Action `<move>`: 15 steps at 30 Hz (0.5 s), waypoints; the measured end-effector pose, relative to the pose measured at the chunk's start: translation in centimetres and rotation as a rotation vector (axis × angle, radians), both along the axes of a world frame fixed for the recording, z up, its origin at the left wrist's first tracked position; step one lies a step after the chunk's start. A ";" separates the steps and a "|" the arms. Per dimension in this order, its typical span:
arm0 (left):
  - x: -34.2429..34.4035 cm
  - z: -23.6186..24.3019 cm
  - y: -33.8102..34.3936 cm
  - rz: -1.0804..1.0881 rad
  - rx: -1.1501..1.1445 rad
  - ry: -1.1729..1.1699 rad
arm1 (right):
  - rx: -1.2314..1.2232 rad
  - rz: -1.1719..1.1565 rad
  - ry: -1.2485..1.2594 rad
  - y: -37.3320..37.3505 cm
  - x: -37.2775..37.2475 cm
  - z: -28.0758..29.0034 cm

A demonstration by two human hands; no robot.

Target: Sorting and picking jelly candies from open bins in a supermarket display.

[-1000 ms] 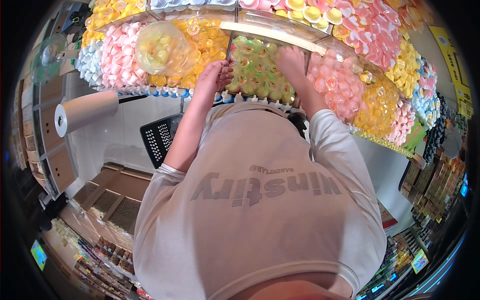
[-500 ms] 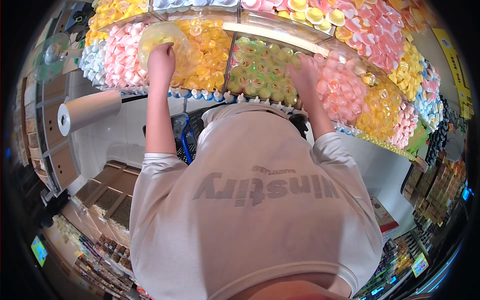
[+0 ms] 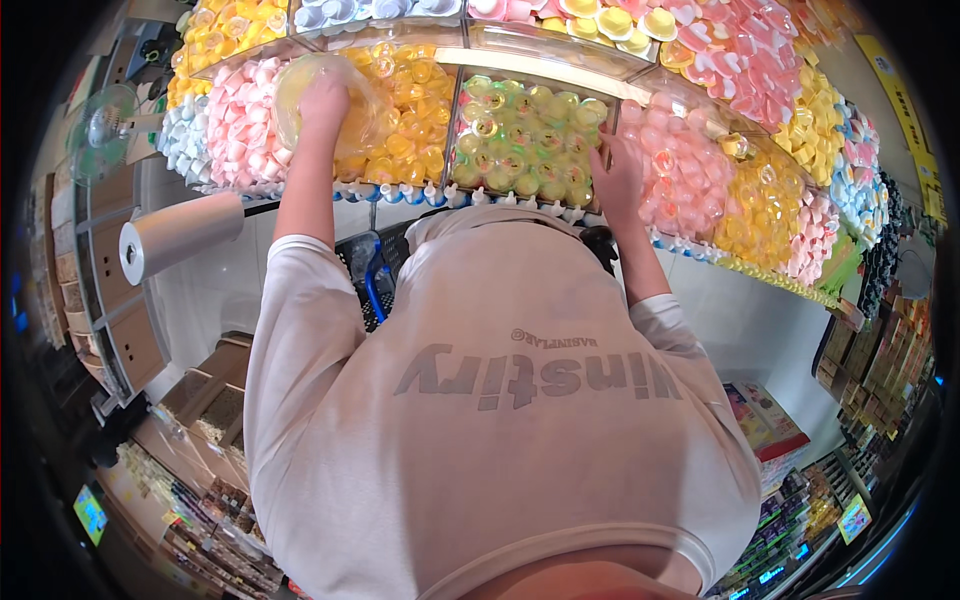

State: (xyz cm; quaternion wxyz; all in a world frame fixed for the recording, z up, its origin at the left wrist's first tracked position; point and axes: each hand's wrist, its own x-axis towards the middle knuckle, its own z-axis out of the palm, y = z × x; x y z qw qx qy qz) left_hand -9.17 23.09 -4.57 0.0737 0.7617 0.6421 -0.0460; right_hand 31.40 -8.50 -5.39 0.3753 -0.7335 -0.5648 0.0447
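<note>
At the far left of the display my left hand (image 3: 325, 100) is closed on a thin clear plastic bag (image 3: 369, 120). The bag hangs over the border between pink-white cups (image 3: 243, 120) and amber jelly cups (image 3: 420, 108), and its contents are hard to make out. My right hand (image 3: 620, 180) is held at the right edge of the bin of green jelly cups (image 3: 525, 140), beside the pink jelly cups (image 3: 685, 175). Its fingers are curled together; whatever lies between them is hidden.
A roll of clear bags (image 3: 190, 235) sticks out at the left, near a green fan (image 3: 103, 135). Below the display's front edge stands a dark basket with a blue handle (image 3: 374, 280). Clear dividers (image 3: 560, 58) separate the bins and the upper tier.
My right hand has drawn back toward me from over the green cups, its fingers curling in. The left hand has shifted slightly toward the near left, still holding the bag.
</note>
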 end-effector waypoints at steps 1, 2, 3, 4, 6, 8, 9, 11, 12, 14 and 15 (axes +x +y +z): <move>0.4 1.0 -0.4 -0.034 0.007 0.027 | 0.002 -0.004 0.003 0.0 -0.1 0.2; 0.0 1.0 0.1 -0.051 -0.036 0.094 | 0.007 -0.001 0.005 0.0 -0.2 0.5; -1.1 0.9 0.8 -0.066 -0.080 0.162 | 0.011 0.003 0.006 0.0 -0.3 0.9; -1.7 0.7 1.3 -0.084 -0.125 0.227 | 0.012 0.004 0.004 -0.2 -0.3 1.1; -2.8 0.8 1.2 -0.048 -0.003 0.092 | 0.021 -0.013 0.014 -0.5 -0.1 1.0; -2.0 3.1 0.1 -0.032 0.081 -0.003 | 0.030 -0.037 0.018 -0.6 0.0 1.1; -0.7 7.0 -1.6 -0.028 0.101 -0.024 | 0.031 -0.044 0.023 -0.8 0.0 1.3; 0.2 11.6 -4.5 0.034 -0.001 -0.258 | 0.026 -0.051 0.110 -0.8 -0.5 2.1; 0.0 12.2 -5.7 0.089 -0.131 -0.481 | 0.016 -0.053 0.180 -0.8 -1.1 2.5; 1.2 14.3 -8.6 0.123 -0.393 -0.879 | -0.041 -0.023 0.388 -0.3 -2.4 3.8; 2.7 15.0 -10.5 0.104 -0.521 -1.066 | -0.090 0.017 0.515 0.3 -3.4 4.5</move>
